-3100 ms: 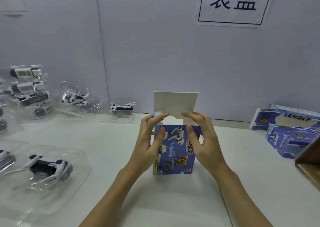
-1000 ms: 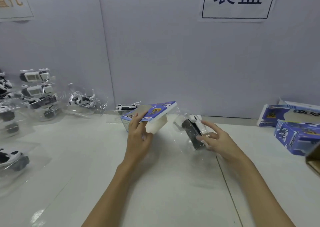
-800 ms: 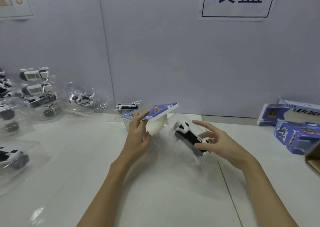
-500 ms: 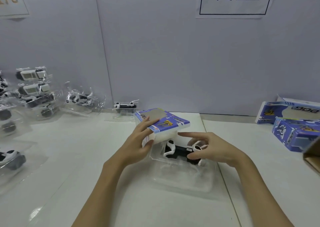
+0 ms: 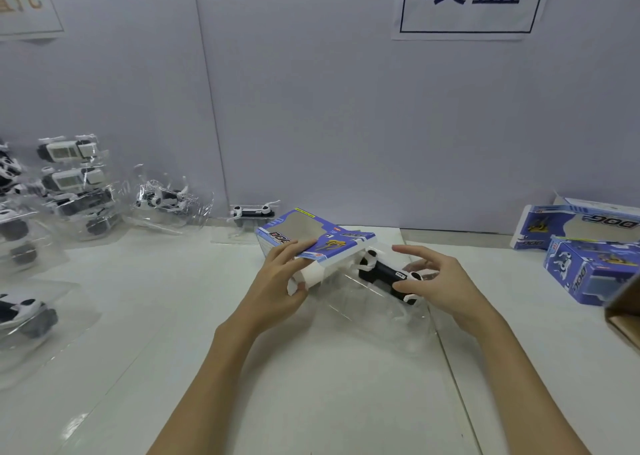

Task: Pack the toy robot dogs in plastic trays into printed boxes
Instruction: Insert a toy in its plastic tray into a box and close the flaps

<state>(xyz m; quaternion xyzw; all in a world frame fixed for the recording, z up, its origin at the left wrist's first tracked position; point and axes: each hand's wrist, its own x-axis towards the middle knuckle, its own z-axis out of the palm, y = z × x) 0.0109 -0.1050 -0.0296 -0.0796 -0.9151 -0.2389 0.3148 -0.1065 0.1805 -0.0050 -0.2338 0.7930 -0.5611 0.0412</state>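
Black-and-white toy dog (image 5: 388, 274) lying in a clear plastic tray (image 5: 374, 316).
Right hand (image 5: 436, 281) seemingly pinching it; left hand (image 5: 277, 284) gripping the blue printed box (image 5: 311, 243).

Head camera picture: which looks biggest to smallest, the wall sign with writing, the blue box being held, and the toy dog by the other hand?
1. Wall sign, cut off at the top
2. Blue box
3. Toy dog

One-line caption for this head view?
Left hand holds the printed box while right hand grips the trayed toy dog at its open end.
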